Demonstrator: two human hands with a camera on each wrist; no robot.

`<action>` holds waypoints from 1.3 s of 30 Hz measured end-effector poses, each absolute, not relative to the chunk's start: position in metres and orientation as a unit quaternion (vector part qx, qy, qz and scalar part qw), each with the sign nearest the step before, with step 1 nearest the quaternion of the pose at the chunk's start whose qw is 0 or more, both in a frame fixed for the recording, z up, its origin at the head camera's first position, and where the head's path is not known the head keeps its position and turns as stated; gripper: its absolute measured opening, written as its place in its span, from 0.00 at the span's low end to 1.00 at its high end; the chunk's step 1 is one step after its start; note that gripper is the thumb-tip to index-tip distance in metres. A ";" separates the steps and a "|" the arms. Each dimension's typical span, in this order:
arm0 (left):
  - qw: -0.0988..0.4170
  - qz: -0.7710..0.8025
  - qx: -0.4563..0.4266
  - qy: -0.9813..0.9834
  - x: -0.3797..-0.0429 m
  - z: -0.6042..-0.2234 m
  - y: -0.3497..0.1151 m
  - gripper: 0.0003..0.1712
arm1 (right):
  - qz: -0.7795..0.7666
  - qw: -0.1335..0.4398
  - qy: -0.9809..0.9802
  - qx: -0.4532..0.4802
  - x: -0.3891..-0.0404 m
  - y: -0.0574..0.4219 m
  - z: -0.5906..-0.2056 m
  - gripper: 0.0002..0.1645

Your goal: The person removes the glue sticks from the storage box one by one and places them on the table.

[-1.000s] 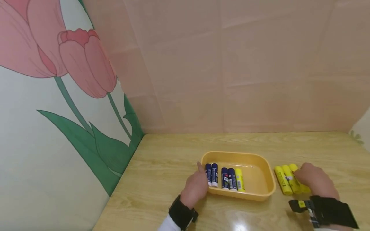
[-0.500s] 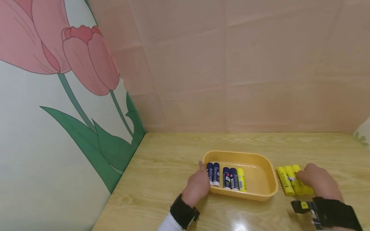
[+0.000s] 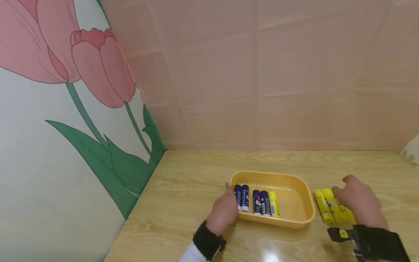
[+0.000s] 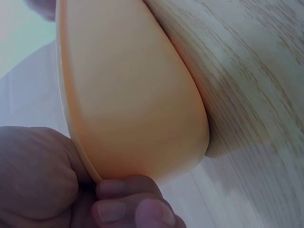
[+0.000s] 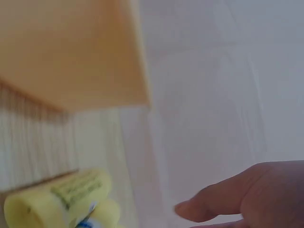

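My left hand (image 3: 223, 213) grips the left rim of a yellow-orange plastic tray (image 3: 291, 222); in the left wrist view its fingers (image 4: 111, 209) curl at the rim. Inside the tray lie several dark-blue glue sticks (image 3: 244, 198) with white ends, and a yellow glue stick (image 3: 274, 204) to their right. On the table right of the tray, yellow glue sticks (image 3: 323, 206) lie side by side, partly hidden by my right hand (image 3: 360, 203). That hand is over the rightmost one, thumb and index finger apart; the right wrist view shows nothing between them.
The wood-grain table (image 3: 183, 189) runs back to a pinkish-brown covering (image 3: 212, 91) on the wall behind. A wall painted with tulips (image 3: 101, 69) borders the table's left edge. Black straps are on both wrists.
My right hand has risen slightly off the rightmost yellow glue stick, its thumb and index finger parting. The left hand stays on the tray. The head view has shifted slightly.
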State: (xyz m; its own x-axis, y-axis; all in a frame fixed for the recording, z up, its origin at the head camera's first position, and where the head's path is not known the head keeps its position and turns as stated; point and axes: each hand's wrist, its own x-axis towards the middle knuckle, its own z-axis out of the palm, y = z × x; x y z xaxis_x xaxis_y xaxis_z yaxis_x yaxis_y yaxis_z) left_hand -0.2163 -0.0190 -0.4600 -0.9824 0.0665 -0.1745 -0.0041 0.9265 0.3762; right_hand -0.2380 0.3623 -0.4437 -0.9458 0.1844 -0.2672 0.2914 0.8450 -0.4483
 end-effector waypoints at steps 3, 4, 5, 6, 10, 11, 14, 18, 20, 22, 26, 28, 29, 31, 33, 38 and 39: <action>0.093 0.184 0.018 0.978 -0.217 -0.461 -0.018 0.41 | -0.262 0.040 0.959 0.106 -0.233 0.352 -0.436 0.43; 0.091 0.180 0.019 0.979 -0.217 -0.462 -0.017 0.41 | -0.259 0.017 0.961 0.096 -0.231 0.347 -0.434 0.41; 0.090 0.179 0.020 0.979 -0.216 -0.463 -0.017 0.42 | -0.258 0.001 0.962 0.087 -0.229 0.341 -0.432 0.40; 0.089 0.176 0.022 0.980 -0.216 -0.463 -0.016 0.42 | -0.256 -0.012 0.963 0.077 -0.227 0.335 -0.429 0.39; 0.086 0.174 0.025 0.981 -0.215 -0.464 -0.015 0.41 | -0.251 -0.021 0.967 0.042 -0.220 0.309 -0.419 0.37; 0.086 0.175 0.024 0.980 -0.215 -0.464 -0.015 0.41 | -0.251 -0.014 0.967 0.035 -0.219 0.303 -0.416 0.37; 0.083 0.173 0.027 0.981 -0.215 -0.465 -0.015 0.42 | -0.242 -0.008 0.970 0.018 -0.215 0.287 -0.412 0.37; 0.076 0.173 0.028 0.982 -0.216 -0.465 -0.017 0.43 | -0.238 -0.004 0.971 -0.001 -0.211 0.263 -0.413 0.35; 0.070 0.167 0.030 0.983 -0.216 -0.465 -0.018 0.44 | -0.235 0.003 0.972 -0.003 -0.211 0.250 -0.416 0.34; 0.068 0.163 0.031 0.984 -0.217 -0.466 -0.019 0.44 | -0.232 0.016 0.973 0.001 -0.212 0.236 -0.420 0.34; 0.063 0.151 0.042 0.986 -0.218 -0.466 -0.019 0.45 | -0.221 0.038 0.975 0.000 -0.215 0.215 -0.429 0.33; 0.063 0.151 0.041 0.986 -0.218 -0.466 -0.018 0.44 | -0.214 0.049 0.976 -0.002 -0.216 0.206 -0.435 0.34; 0.062 0.150 0.042 0.986 -0.218 -0.466 -0.018 0.44 | -0.212 0.053 0.976 -0.005 -0.217 0.202 -0.437 0.34; 0.064 0.152 0.040 0.986 -0.219 -0.466 -0.018 0.43 | -0.204 0.069 0.976 -0.003 -0.218 0.194 -0.440 0.34; 0.063 0.154 0.040 0.985 -0.220 -0.467 -0.018 0.43 | -0.194 0.081 0.978 0.002 -0.220 0.189 -0.443 0.35; 0.069 0.167 0.033 0.983 -0.223 -0.469 -0.016 0.41 | -0.176 0.093 0.980 0.014 -0.226 0.185 -0.451 0.36; 0.070 0.166 0.032 0.983 -0.223 -0.469 -0.015 0.40 | -0.176 0.093 0.980 0.017 -0.228 0.185 -0.453 0.37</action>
